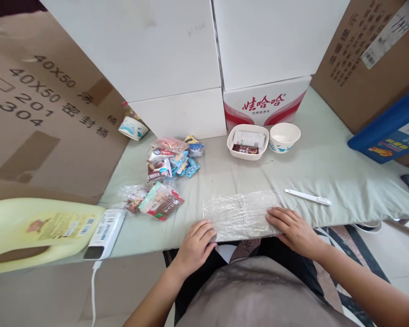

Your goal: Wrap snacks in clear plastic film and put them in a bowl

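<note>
A clear, wrinkled plastic bag (242, 213) lies flat along the front edge of the cloth-covered surface. My left hand (198, 240) rests on its lower left corner, fingers laid flat and thumb apart. At the bag's right end, my right hand (291, 229) lies with fingers stretched over the edge. Neither hand visibly lifts the bag. Just beyond my right hand is a white utility knife (307, 197). To the left of the bag are a snack packet with a green top (162, 201) and a heap of small wrapped snacks (173, 159).
Behind the bag stand a white tub (248, 155) holding wrapped items and a paper bowl (284, 136). Another filled bowl (133, 128) is at back left. A white power strip (105, 232) and yellow jug (54, 222) lie left. Boxes (267, 104) line the back; a blue container (388, 127) stands right.
</note>
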{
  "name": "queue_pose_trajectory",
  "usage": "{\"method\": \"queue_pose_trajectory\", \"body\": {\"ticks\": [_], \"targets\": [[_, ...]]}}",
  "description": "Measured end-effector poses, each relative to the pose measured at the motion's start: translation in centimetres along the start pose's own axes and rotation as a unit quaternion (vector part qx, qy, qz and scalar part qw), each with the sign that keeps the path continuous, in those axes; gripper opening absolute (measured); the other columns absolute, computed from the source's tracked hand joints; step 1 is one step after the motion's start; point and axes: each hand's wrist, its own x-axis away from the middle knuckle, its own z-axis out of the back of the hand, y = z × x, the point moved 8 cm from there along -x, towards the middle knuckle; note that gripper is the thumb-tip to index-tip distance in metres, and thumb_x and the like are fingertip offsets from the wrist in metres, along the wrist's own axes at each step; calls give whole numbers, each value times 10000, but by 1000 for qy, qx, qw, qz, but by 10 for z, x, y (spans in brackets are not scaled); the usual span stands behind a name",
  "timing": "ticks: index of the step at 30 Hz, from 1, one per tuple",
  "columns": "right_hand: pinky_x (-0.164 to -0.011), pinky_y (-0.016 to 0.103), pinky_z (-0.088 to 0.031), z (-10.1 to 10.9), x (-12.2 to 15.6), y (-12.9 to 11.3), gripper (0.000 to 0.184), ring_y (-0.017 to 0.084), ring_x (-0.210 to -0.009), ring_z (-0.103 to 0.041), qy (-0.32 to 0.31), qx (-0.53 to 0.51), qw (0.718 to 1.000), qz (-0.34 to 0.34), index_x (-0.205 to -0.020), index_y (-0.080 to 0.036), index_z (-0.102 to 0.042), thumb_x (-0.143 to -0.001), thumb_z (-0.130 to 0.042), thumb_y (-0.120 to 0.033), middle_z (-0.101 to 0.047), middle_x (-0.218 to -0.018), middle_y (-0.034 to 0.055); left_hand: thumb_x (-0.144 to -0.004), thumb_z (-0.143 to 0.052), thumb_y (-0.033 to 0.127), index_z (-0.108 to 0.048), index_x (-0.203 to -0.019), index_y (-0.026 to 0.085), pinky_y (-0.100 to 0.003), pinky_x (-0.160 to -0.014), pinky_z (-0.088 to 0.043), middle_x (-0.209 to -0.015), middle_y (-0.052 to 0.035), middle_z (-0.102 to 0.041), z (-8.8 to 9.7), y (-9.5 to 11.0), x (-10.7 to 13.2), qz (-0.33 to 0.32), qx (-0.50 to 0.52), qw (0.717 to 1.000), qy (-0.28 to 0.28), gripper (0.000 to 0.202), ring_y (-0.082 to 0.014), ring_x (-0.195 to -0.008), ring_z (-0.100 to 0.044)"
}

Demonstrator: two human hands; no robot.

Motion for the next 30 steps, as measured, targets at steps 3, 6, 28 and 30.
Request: {"method": "queue_pose_trajectory", "body": {"ticks": [3, 6, 28, 30], "targets": [[-950, 405, -482, 13, 11, 2, 242, 226, -1144, -569, 34, -76, 997, -2, -1106, -212, -629, -925, -477, -163, -650, -1189, 90, -909, -510, 137, -598, -912, 196, -360, -954, -509, -1059, -64, -661, 9, -3, 3, 13, 47, 999, 7, 106, -204, -1107, -595], [-835, 332, -528, 21, 8, 13, 176, 187, -974, -635, 62, -150, 985, -66, -1006, -209, -631, -947, -466, -209, -689, -1000, 68, -932, -468, 160, -582, -936, 197, -306, -894, -527, -1047, -61, -665, 17, -17, -6, 68, 76, 994, 27, 120, -169, -1013, -638], [-1124, 517, -225, 18, -53, -24, 494, 315, -1365, -334, 124, 105, 983, -84, -1313, -137, -534, -927, -490, -442, -509, -1393, 141, -955, -434, 331, -609, -1162, 142, -413, -970, -416, -1179, -143, -628, -1, 8, -92, 77, -116, 983, 122, 330, -281, -1152, -543], [-1144, 547, -170, -6, -61, -36, 730, 334, -1415, -242, 64, 87, 994, -30, -1429, -102, -404, -888, -479, -587, -398, -1491, 153, -956, -414, 456, -470, -1355, 133, -464, -1047, -359, -1354, -154, -541, -31, 27, -93, 8, -87, 995, 44, 517, -304, -1304, -435]]}}
